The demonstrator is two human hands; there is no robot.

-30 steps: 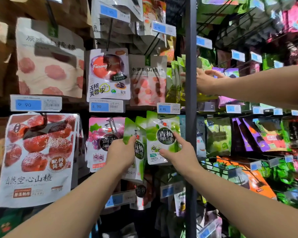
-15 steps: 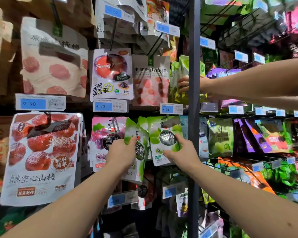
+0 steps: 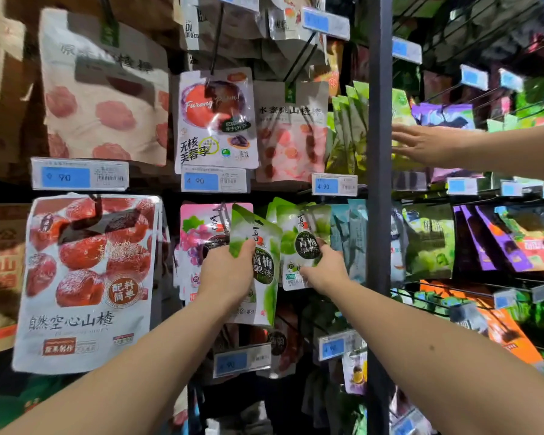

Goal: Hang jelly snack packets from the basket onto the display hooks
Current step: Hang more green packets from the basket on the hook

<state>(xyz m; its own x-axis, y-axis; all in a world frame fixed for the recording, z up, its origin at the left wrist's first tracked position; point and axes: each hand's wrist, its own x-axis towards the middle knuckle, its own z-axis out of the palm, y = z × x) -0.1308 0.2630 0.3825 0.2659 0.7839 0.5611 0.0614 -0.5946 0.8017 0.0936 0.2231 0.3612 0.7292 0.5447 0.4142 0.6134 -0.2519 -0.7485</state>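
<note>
Jelly snack packets (image 3: pixel 302 246) in green hang on a hook near the dark upright post (image 3: pixel 380 215) of the rack. Left hand (image 3: pixel 225 273) clamps one loose green packet (image 3: pixel 258 265) by its middle; right hand (image 3: pixel 324 271) pinches the hung packet's lower edge. They look light, soft and slippery, so holding near the top hole seems best.

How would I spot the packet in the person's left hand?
Find the dark upright post. Left of it, below the price tags, hang green packets. The left hand holds the green packet that is tilted forward, beside a pink one.
</note>
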